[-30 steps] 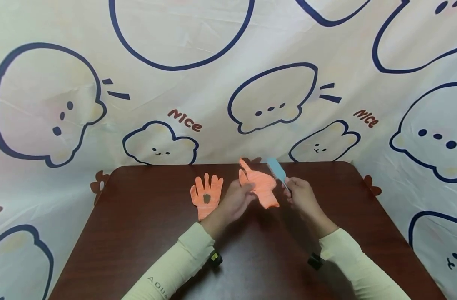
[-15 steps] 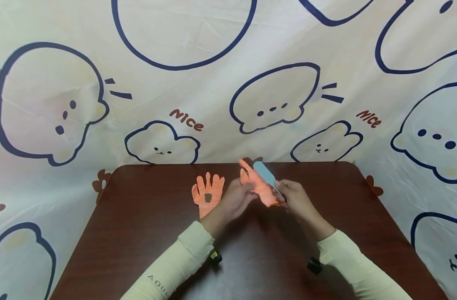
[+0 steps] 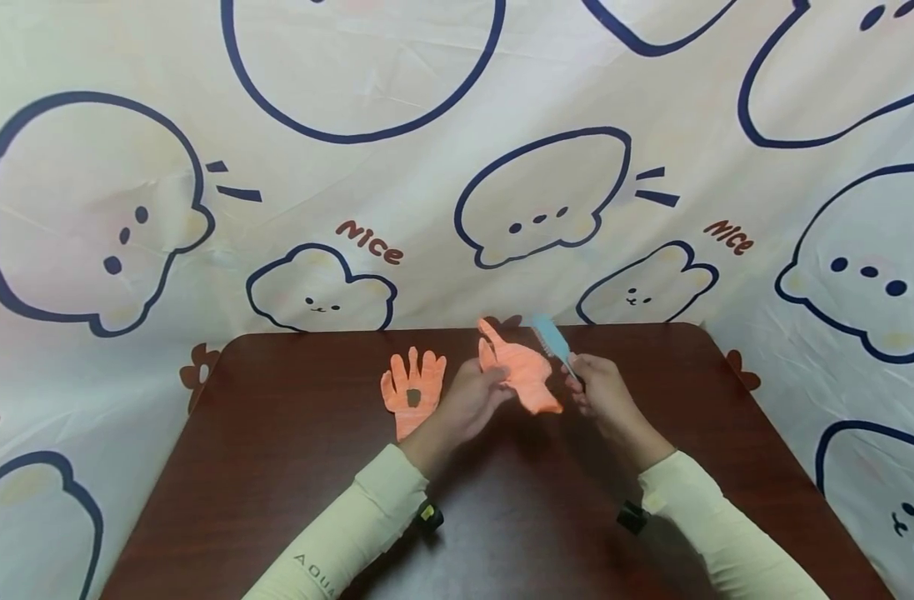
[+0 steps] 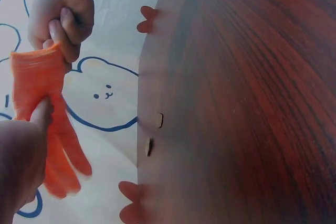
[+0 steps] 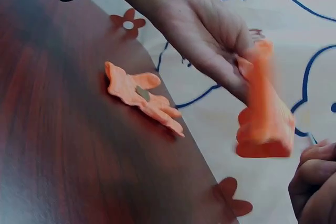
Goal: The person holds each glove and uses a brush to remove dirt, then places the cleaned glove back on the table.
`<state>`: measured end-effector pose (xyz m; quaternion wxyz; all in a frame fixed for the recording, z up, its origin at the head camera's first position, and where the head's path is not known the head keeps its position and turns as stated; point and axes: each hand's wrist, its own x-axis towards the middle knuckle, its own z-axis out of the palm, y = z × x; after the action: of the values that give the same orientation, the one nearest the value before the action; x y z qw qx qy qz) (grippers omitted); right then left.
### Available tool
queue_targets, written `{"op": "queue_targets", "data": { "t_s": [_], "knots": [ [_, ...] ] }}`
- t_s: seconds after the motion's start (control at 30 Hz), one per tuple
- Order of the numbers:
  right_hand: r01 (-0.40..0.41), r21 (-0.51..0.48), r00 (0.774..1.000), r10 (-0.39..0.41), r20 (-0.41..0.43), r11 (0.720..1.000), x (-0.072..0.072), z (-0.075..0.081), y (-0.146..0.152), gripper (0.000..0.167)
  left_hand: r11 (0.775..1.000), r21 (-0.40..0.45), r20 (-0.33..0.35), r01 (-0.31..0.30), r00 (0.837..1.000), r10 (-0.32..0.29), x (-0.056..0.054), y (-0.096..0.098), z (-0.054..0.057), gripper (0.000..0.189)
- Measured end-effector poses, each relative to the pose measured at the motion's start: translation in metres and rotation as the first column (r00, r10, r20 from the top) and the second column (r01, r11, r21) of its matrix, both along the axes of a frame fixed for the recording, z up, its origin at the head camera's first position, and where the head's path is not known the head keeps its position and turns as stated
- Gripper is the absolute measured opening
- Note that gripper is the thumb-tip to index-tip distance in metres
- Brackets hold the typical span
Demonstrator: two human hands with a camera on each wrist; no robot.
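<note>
- Orange work glove (image 3: 530, 364): held up above the far part of the table (image 3: 299, 483), between the two hands; in the left-wrist view its cuff is uppermost and its fingers point down.
- Left hand (image 3: 467, 400): grips the glove by the finger end, thumb flat on its near face. Presumably chosen so the back of the glove and the cuff stand free toward the brush.
- Light-blue brush (image 3: 551, 337): just beside the glove, bristles turned to it, head angled up. Contact between bristles and cloth: cannot tell. This angle likely lets the bristles meet the fabric squarely while the knuckles stay out of the way.
- Second orange glove (image 3: 425, 382): flat on the table beyond the left forearm, fingers spread, dark patch (image 3: 413, 398) facing up. Probably set aside there to leave room for both hands.
- Fingers, left: closed to a pinch, only the glove's thickness between; the fingers behind it are hidden.
- Fingers, right hand (image 3: 608, 393): curled tightly round the brush's thin handle, thumb along it; no hold on the glove.
</note>
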<state>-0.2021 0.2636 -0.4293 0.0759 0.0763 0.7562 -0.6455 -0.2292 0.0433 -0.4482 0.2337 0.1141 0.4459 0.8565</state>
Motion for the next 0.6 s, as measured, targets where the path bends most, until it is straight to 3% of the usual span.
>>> {"op": "queue_targets", "data": {
  "t_s": [0.13,0.23,0.37,0.6],
  "knots": [
    [0.015,-0.035,1.000,-0.016,-0.014,0.999,0.002,0.002,-0.001,0.036,1.000,-0.012,-0.005,-0.014,1.000,0.014,0.000,0.000,0.000,0.010],
    [-0.056,-0.038,0.998,0.055,-0.025,0.998,0.008,0.006,-0.009,0.039,1.000,-0.021,0.000,-0.019,1.000,0.019,0.000,-0.002,0.000,0.013],
    [-0.154,-0.009,0.988,0.154,-0.030,0.988,0.016,0.010,-0.024,0.041,0.999,-0.036,-0.022,0.010,1.000,-0.011,0.000,-0.004,0.001,0.032],
    [-0.100,0.031,0.994,0.102,-0.047,0.994,0.017,0.008,-0.025,0.038,0.998,-0.044,-0.040,0.042,0.998,-0.044,0.000,-0.007,0.003,0.046]
  ]
}}
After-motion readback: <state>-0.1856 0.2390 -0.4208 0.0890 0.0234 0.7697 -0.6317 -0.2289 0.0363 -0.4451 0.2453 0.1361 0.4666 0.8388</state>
